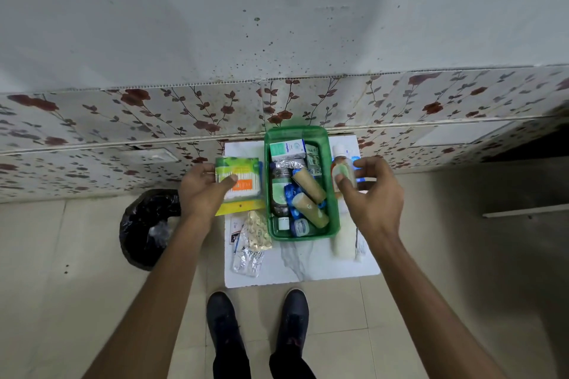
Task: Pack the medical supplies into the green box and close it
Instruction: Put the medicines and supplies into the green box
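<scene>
- The green box (334, 194) stands open on the white board (308, 268), its long axis running from the near edge toward the far edge, between the two hands.
- The left hand (200, 191) grips a cotton swab pack (243, 177), thumb on top, over the board's left edge; the box's left wall lies just to its right.
- The right hand (374, 194) pinches a small bottle (340, 168) upright, white cap toward the far edge, just outside the box's right wall.
- Both hands are equally near; each needs only a short inward move over a wall.
- Judgement: room is tight. Two bandage rolls (309, 194) lie diagonally over a dark bottle and cartons, so the flat pack must go on top.
- Blister strips (255, 234) lie at the near-left; no lid is identifiable.
</scene>
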